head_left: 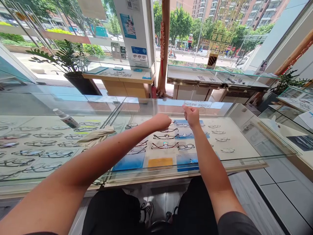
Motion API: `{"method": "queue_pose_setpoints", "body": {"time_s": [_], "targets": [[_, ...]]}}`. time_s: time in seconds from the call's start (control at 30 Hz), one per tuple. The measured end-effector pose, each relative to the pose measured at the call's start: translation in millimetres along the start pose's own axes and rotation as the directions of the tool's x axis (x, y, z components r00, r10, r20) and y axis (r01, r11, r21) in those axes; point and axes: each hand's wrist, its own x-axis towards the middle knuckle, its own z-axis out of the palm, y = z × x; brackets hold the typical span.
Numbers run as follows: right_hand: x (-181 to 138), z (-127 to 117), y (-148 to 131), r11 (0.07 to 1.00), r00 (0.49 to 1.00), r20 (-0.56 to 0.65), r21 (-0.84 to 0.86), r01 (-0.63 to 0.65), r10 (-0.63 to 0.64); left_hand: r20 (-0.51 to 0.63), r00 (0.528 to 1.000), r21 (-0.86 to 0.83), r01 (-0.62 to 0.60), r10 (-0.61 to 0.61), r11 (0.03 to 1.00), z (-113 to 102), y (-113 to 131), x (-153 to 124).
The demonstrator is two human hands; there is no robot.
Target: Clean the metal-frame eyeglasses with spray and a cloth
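Observation:
Both my arms reach forward over a glass display counter [244,153] filled with rows of eyeglasses [171,145]. My left hand [161,121] is curled into a fist above the glass, near the middle of the case. My right hand [191,115] is also closed, thumb up, a little to the right and farther out. What the fingers hold, if anything, is hidden. A cream cloth [96,136] lies on the glass to the left of my left hand. A small spray bottle [66,118] lies on its side beyond the cloth.
More glass counters with eyeglasses stand behind [127,73] and to the right [293,104]. A potted plant [73,68] sits at the back left. A white label [197,104] stands at the counter's far edge. My knees and shoes show below the counter.

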Motion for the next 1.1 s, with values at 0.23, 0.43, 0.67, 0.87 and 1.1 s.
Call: {"method": "queue_pose_setpoints", "body": {"time_s": [0.23,0.43,0.67,0.87,1.1], "targets": [[0.0,0.2,-1.0,1.000,1.000,0.002,-0.014,-0.011,0.011,0.014,1.000,-0.006,0.007,-0.007,1.000,-2.8,1.0,-1.2],[-1.0,0.5,-1.9,1.000,1.000,-0.013,-0.015,0.002,-0.002,0.021,1.000,-0.001,0.005,-0.005,1.000,-3.6,3.9,-2.1],[-3.3,0.4,-5.0,1.000,1.000,-0.013,-0.017,0.003,-0.003,0.017,1.000,-0.019,0.026,-0.026,0.999,-2.7,1.9,-0.7],[-2.9,0.9,-3.5,1.000,0.999,-0.024,-0.006,0.024,-0.024,-0.046,0.994,-0.107,0.090,-0.096,0.990,-12.7,-23.1,6.5],[-2.9,2.8,-2.7,0.998,0.996,-0.071,0.032,0.057,-0.054,-0.034,0.989,-0.183,0.135,-0.144,0.974,-5.8,-33.6,25.9]]}}
